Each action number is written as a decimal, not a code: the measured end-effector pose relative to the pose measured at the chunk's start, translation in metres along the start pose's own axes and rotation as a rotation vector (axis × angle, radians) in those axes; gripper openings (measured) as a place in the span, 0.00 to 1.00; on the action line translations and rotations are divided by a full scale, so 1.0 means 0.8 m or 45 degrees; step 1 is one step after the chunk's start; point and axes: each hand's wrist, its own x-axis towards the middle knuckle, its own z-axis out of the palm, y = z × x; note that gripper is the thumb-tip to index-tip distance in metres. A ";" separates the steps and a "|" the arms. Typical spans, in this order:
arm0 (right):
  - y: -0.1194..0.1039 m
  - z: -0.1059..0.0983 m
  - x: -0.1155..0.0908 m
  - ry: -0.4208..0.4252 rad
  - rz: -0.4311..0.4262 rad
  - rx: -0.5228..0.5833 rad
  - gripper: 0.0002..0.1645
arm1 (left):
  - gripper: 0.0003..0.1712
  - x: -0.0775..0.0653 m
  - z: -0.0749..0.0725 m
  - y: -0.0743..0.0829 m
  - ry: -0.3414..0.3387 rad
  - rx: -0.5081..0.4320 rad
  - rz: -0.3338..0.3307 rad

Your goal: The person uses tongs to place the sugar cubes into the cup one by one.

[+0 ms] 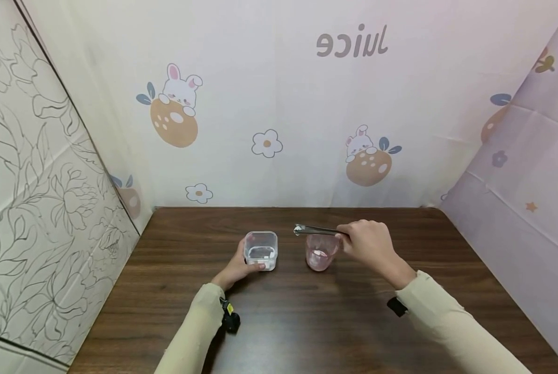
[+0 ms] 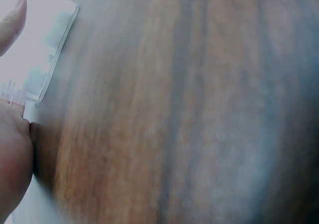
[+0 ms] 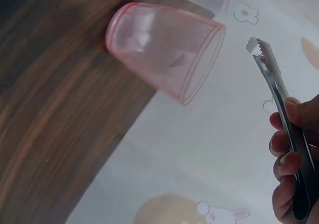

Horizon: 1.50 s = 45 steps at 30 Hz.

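My left hand [image 1: 237,269] holds a clear square plastic container [image 1: 261,238] from its left side, thumb across the near wall. Several small white cubes [image 1: 269,255] lie in its bottom. In my right hand [image 1: 368,244] are metal tongs [image 3: 279,87], gripped around the handle with the tips pointing left. A small whitish piece [image 3: 253,46] sits between the serrated tips. Beneath the tongs stands a translucent pink cup [image 1: 313,244], upright, with something white [image 1: 319,254] in its bottom. The left wrist view catches only the container's edge and part of the hand.
The dark wooden table [image 1: 279,322] meets a printed cloth backdrop [image 1: 232,93] at its far edge. Floral panels [image 1: 50,208] rise on the left, and another printed cloth [image 1: 531,208] hangs along the right side.
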 end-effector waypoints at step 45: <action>0.013 -0.006 0.008 -0.368 -0.133 -0.296 0.24 | 0.55 -0.001 0.001 0.000 0.001 0.013 -0.005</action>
